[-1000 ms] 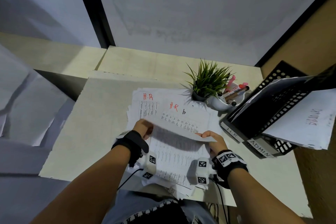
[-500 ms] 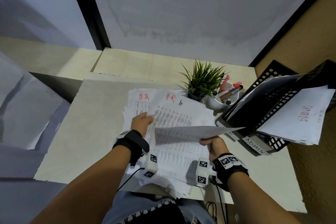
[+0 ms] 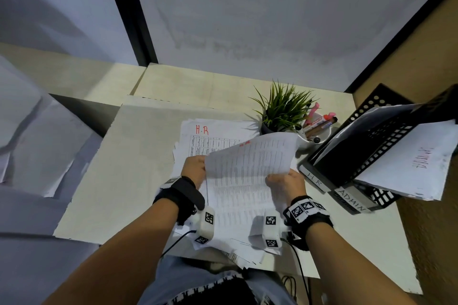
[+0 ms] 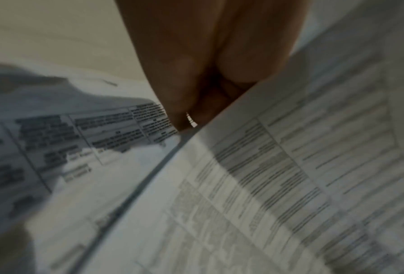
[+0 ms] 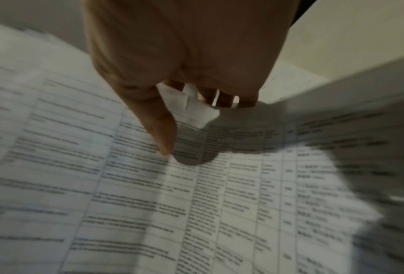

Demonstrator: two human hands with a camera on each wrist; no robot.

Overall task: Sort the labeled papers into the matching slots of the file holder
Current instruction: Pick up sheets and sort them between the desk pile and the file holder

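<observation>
Lifting, head view: right hand [image 3: 285, 184] pinches a printed sheet [image 3: 247, 163], now raised steeper than before (toward the file holder [image 3: 366, 153] at the table's right edge).
Left wrist: left hand [image 4: 203, 74] fingers pinch the sheet's edge.
Right wrist: thumb on top, curled fingers beneath.

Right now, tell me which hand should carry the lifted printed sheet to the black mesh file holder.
Right. The right hand pinches the lifted printed sheet on the side nearer the black mesh file holder. The left hand sits across the paper pile, farther away.
</observation>
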